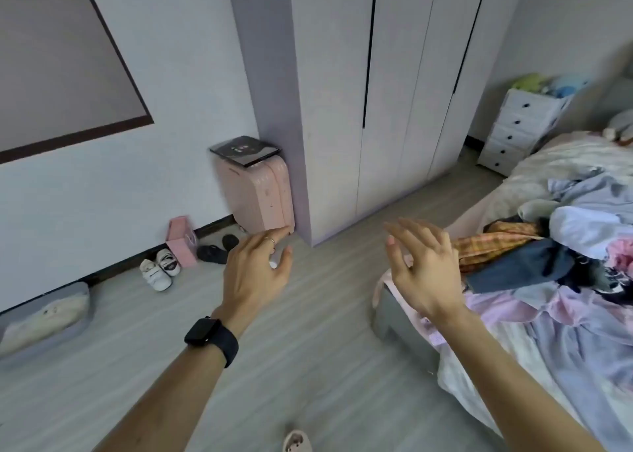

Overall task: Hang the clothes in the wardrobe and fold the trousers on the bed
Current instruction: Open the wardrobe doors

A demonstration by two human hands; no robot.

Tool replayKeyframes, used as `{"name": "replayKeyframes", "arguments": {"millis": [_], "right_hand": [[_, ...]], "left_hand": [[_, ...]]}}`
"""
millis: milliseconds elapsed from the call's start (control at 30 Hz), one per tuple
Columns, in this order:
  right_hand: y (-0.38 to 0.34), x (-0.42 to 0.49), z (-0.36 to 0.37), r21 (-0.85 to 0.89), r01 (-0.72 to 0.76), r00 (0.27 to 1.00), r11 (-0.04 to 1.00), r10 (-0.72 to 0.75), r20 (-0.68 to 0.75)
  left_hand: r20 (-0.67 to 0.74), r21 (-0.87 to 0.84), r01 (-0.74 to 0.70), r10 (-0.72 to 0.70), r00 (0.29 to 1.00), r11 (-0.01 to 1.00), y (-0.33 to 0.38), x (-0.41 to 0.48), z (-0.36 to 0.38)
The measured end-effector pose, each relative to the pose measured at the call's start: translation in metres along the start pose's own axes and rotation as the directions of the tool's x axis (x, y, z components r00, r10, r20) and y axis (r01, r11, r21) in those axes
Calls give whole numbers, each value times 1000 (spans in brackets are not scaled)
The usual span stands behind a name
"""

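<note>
A white wardrobe (394,102) with its doors closed stands straight ahead. On the bed (561,156) at the right lies a heap of clothes (561,252), among them a plaid orange piece (493,242) and a dark blue piece (524,266). My left hand (255,273), with a black watch on its wrist, hangs in the air over the floor with relaxed fingers and holds nothing. My right hand (424,266) is raised near the bed's corner, fingers spread and empty, just left of the clothes.
A pink suitcase (260,194) with a dark flat item on top stands beside the wardrobe. Shoes (161,266) and a pink box (181,242) lie along the left wall. A white chest of drawers (517,132) stands beyond the bed. A grey pet bed (44,318) is at the far left.
</note>
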State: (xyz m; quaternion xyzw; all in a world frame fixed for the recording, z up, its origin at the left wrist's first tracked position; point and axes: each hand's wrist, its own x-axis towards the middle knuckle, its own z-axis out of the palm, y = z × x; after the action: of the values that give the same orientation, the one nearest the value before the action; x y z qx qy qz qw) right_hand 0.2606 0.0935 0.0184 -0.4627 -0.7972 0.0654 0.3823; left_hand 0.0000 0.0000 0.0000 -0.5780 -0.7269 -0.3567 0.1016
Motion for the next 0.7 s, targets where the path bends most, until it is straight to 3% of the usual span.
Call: {"name": "replayKeyframes", "arguments": {"millis": [267,700], "right_hand": [[12,95,75,-36,-32,998,999,34,46],[44,319,160,-192,-149,981,970,169,90]], "left_hand": [[44,1,6,-6,999,1000,-52,106,52],[165,-71,-59,70,984,996,-106,369,135]]}}
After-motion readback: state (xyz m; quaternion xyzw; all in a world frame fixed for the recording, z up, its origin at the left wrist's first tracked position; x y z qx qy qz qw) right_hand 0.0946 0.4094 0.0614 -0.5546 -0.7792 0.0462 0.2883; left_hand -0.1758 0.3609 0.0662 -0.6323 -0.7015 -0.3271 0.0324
